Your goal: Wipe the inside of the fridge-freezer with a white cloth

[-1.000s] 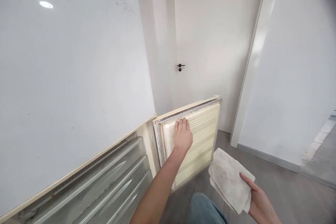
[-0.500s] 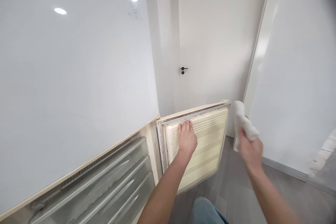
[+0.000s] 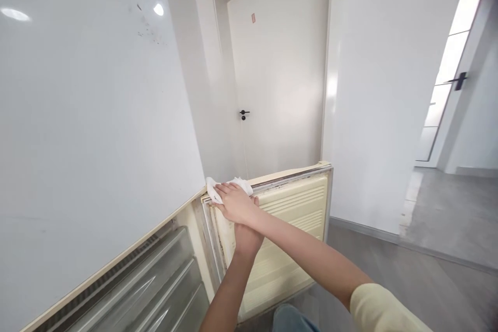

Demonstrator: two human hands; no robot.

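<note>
My right hand [image 3: 233, 202] presses a white cloth [image 3: 213, 191] against the top edge of the open freezer door [image 3: 291, 228], close to its hinge corner. The fingers lie over the cloth. Beneath it, my left hand [image 3: 247, 241] is at the upper part of the door's inner panel, its fingers mostly covered by the right hand and wrist. The panel is cream with moulded ribs, and dark stains run along the grey door seal [image 3: 288, 180]. My forearms cross in front of the door.
Translucent freezer drawers [image 3: 155, 290] sit in the compartment at lower left, under a large glossy white upper door [image 3: 97, 114] with peeling patches. Behind stands a closed white room door [image 3: 280, 83] with a black handle. Grey floor [image 3: 365, 264] lies to the right. My knee [image 3: 293, 319] shows below.
My right hand has swung left with the cloth, from beside the freezer door onto its top edge, over my left hand. The view has turned right, showing a second doorway.
</note>
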